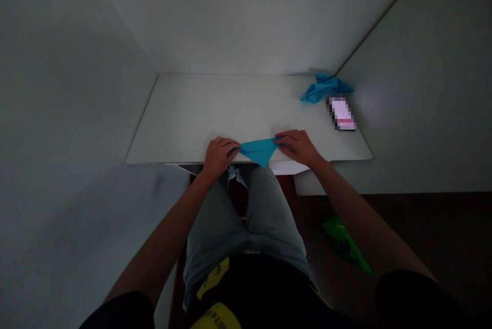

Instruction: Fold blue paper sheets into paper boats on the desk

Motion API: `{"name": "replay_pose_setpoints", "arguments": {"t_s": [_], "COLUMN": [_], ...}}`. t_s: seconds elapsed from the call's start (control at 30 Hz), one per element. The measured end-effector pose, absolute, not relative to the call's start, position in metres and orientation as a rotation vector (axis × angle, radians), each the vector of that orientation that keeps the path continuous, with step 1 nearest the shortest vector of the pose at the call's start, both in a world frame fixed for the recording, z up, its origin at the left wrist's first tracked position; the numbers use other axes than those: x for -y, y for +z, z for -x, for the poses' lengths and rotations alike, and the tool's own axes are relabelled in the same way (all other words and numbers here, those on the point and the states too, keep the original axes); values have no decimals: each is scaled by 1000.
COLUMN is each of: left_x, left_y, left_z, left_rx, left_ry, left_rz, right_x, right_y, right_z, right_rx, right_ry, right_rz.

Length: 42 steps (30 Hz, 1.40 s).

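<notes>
A folded sheet of blue paper (260, 151), roughly triangular, stretches between my two hands at the front edge of the white tabletop (200, 108). Its lower tip points toward me, over the edge. My left hand (221, 156) pinches the paper's left corner between thumb and fingers. At the upper right corner, my right hand (298, 146) grips the paper the same way. A crease line runs across the upper part of the sheet.
Near the back right corner lies a folded blue paper shape (326, 88). A phone (342, 114) with a lit, blurred screen rests just in front of it. Walls enclose the tabletop at the back and both sides. A green bag (346, 242) lies on the dark floor.
</notes>
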State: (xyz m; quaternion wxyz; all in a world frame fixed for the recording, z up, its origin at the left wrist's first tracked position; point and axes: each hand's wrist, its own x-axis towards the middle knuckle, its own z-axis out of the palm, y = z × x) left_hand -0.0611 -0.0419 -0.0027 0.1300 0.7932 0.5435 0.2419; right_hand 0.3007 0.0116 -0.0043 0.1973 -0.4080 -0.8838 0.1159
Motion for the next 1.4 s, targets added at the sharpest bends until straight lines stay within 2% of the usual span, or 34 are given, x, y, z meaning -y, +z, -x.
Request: {"name": "replay_pose_setpoints", "arguments": {"t_s": [0.13,0.4,0.73,0.9,1.2,1.4], "left_x": [65,71,71,72,66,26], "left_y": [-12,-20,-24,-28,-14,-1], "left_z": [58,62,61,62,67,63], "left_rx": [-1580,-1523,-1499,-1492,-1507,-1587], "left_ry": [712,651,759,837,785,781], "left_rz": [-2445,-2541,-2554,-2498,-2293,-1931], "right_x": [24,66,50,60,69,34], "right_y": [-1,-16,-30,-34,-30,-20], "right_z": [-277,-176,-283,-289,-283,-277], "right_rx": [2415,2513,2417,2411,2175,1931], "right_ry": [211,385,153,94,334,580], "right_rz": [1269,1114,1359,1328,1427,1492]}}
